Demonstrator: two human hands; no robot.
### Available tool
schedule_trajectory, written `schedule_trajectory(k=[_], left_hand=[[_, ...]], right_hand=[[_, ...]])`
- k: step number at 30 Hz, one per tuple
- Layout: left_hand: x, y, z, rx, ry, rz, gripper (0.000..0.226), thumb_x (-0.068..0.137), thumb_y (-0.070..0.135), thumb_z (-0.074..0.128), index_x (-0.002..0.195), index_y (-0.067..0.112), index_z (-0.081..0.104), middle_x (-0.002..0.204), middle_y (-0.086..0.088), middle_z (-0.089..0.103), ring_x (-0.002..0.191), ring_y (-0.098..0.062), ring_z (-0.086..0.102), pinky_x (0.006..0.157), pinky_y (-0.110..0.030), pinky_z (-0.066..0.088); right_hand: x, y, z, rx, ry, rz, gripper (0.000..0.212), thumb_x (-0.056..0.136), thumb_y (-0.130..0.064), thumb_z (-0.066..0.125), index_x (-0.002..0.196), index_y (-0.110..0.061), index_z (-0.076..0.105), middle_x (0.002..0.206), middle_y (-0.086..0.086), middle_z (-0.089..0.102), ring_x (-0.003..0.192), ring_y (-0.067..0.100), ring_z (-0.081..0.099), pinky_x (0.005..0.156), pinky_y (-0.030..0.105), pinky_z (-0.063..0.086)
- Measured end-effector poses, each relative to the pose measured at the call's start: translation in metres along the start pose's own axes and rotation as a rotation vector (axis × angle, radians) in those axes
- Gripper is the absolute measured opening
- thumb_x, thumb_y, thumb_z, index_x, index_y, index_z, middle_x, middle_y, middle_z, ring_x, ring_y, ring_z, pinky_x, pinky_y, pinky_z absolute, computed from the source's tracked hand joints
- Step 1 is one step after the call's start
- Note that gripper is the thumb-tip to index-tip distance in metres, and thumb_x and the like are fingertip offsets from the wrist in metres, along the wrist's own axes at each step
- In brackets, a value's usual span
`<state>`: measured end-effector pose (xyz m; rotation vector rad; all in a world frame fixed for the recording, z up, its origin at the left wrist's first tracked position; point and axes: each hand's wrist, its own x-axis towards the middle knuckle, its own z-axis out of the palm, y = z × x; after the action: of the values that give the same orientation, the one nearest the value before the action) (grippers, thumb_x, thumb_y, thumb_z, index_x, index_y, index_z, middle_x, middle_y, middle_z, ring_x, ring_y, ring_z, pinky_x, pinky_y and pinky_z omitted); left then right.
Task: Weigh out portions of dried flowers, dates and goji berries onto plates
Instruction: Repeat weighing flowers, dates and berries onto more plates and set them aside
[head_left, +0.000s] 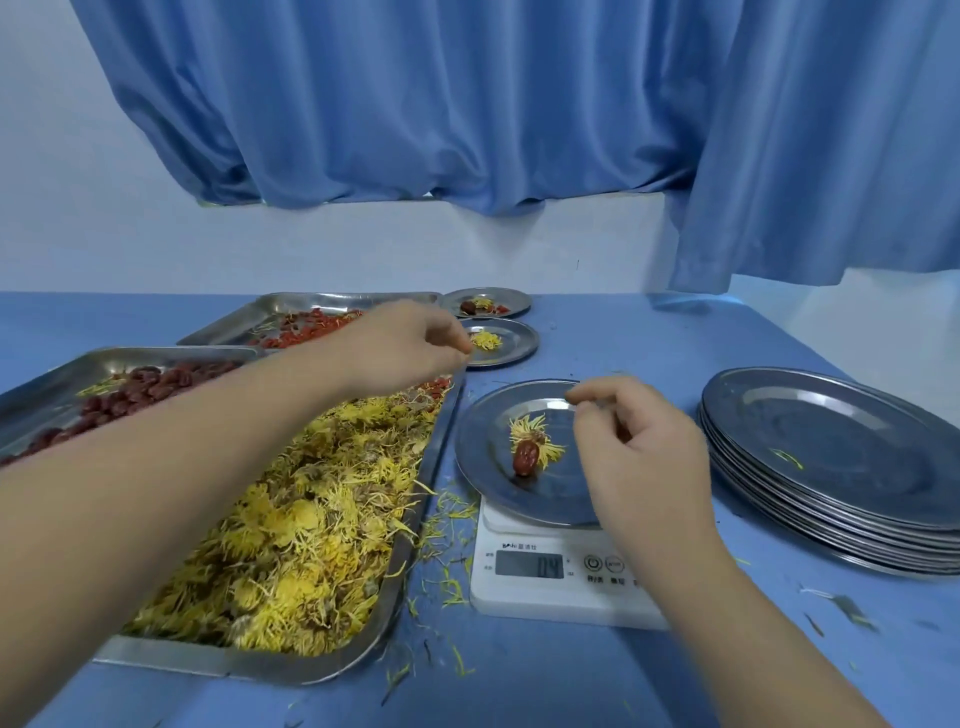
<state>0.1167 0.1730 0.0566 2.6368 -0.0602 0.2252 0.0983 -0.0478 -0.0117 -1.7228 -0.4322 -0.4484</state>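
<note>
Blue table (545, 691) showing open surface in front of scale (550, 571); curtain (467, 104) hanging behind.

Trays, three, lying left of scale:
- flowers (291, 525) nearest, tray rim just beside scale
- dates (130, 389) and goji (306, 327) farther back-left

Plates:
- scale plate (483, 483), one, carrying one date (525, 458) and flower strands (535, 439)
- filled plates (511, 345), two, sitting behind scale
- stack (831, 457) standing right of scale

Hands:
- left hand (410, 348) hovering behind-left of scale
- right hand (639, 447) hovering over scale plate
- both pinching fingertips together, contents unreadable

Petals (447, 519) littering the gap beside scale.
</note>
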Motion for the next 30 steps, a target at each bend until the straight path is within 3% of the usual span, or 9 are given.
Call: schedule_trajectory(k=[4, 6, 9, 15, 18, 24, 30], left_hand=[[0.021, -0.031, -0.033, 0.026, 0.129, -0.085, 0.009, 0.091, 0.025, 0.061, 0.091, 0.031, 0.068, 0.092, 0.012, 0.068, 0.086, -0.009, 0.062, 0.066, -0.025, 0.043], [0.035, -0.049, -0.045, 0.157, 0.128, -0.127, 0.011, 0.091, 0.028, 0.060, 0.098, 0.029, 0.068, 0.098, 0.009, 0.066, 0.091, -0.012, 0.059, 0.071, -0.028, 0.040], [0.055, -0.076, -0.053, 0.254, 0.083, -0.190, 0.016, 0.092, 0.029, 0.058, 0.105, 0.025, 0.067, 0.104, 0.004, 0.064, 0.094, -0.015, 0.055, 0.077, -0.030, 0.037], [0.101, -0.133, -0.066, 0.232, 0.138, -0.320, 0.034, 0.095, 0.050, 0.047, 0.102, 0.021, 0.063, 0.100, 0.000, 0.063, 0.088, -0.016, 0.055, 0.077, -0.033, 0.037], [0.128, -0.158, -0.061, 0.305, 0.059, -0.360, 0.038, 0.096, 0.053, 0.044, 0.105, 0.021, 0.061, 0.107, -0.004, 0.060, 0.096, -0.022, 0.053, 0.084, -0.035, 0.037], [0.167, -0.175, -0.027, 0.433, -0.157, -0.353, 0.033, 0.100, 0.029, 0.048, 0.131, 0.022, 0.059, 0.141, -0.003, 0.053, 0.125, -0.021, 0.049, 0.107, -0.038, 0.034], [0.187, -0.173, 0.001, 0.456, -0.300, -0.354, 0.045, 0.100, 0.019, 0.046, 0.145, 0.026, 0.044, 0.152, 0.001, 0.041, 0.136, -0.021, 0.040, 0.113, -0.039, 0.028]], right_hand=[[0.042, -0.015, 0.006, 0.005, -0.176, 0.043, 0.026, 0.085, -0.011, 0.052, 0.093, -0.035, 0.059, 0.058, 0.003, 0.054, 0.050, 0.010, 0.051, 0.050, 0.022, 0.042], [0.064, -0.023, 0.010, 0.031, -0.266, 0.036, 0.027, 0.085, -0.011, 0.054, 0.097, -0.036, 0.054, 0.059, 0.002, 0.056, 0.049, 0.009, 0.052, 0.046, 0.020, 0.043], [0.094, -0.024, 0.020, -0.016, -0.363, 0.043, 0.022, 0.084, -0.017, 0.056, 0.098, -0.034, 0.054, 0.070, 0.009, 0.063, 0.047, 0.007, 0.054, 0.050, 0.029, 0.043], [0.133, 0.005, 0.034, -0.237, -0.489, 0.086, 0.011, 0.086, -0.029, 0.059, 0.097, -0.032, 0.059, 0.073, -0.003, 0.070, 0.049, 0.006, 0.061, 0.057, 0.029, 0.048], [0.141, 0.023, 0.037, -0.298, -0.502, 0.082, 0.005, 0.087, -0.028, 0.060, 0.092, -0.029, 0.060, 0.072, 0.000, 0.069, 0.052, 0.007, 0.061, 0.064, 0.034, 0.054], [0.147, 0.037, 0.040, -0.283, -0.497, 0.054, 0.006, 0.085, -0.028, 0.058, 0.088, -0.033, 0.061, 0.070, -0.001, 0.068, 0.057, 0.007, 0.059, 0.060, 0.029, 0.050], [0.147, 0.036, 0.041, -0.250, -0.505, -0.029, 0.008, 0.086, -0.031, 0.056, 0.090, -0.038, 0.057, 0.055, -0.007, 0.058, 0.065, 0.006, 0.062, 0.059, 0.023, 0.047]])
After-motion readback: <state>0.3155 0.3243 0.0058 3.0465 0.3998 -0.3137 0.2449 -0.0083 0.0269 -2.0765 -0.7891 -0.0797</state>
